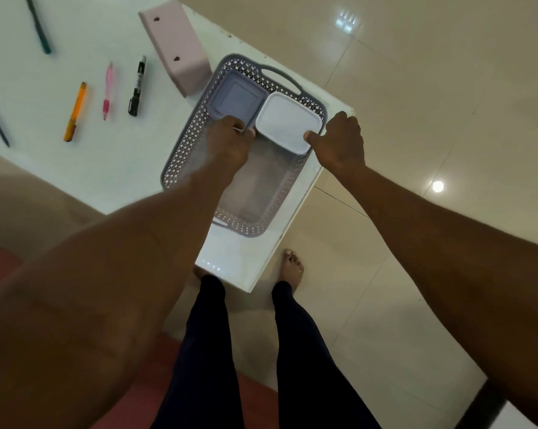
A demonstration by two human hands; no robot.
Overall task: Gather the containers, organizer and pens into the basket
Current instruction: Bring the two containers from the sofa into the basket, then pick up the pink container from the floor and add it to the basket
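Pens point(75, 112) are spread loose at the table's point(91, 162) left, with the pink organizer point(176, 48) lying beside the basket point(181, 156). Inside its far end, a grey container point(235, 99) is touched by the left hand point(230, 140), fingers curled at its edge; the white container point(287, 122) is pinched at its corner by the right hand point(338, 140). Seating both containers seems the step in hand; the organizer is judged next. Beige floor tiles point(416, 88) gleam beyond.
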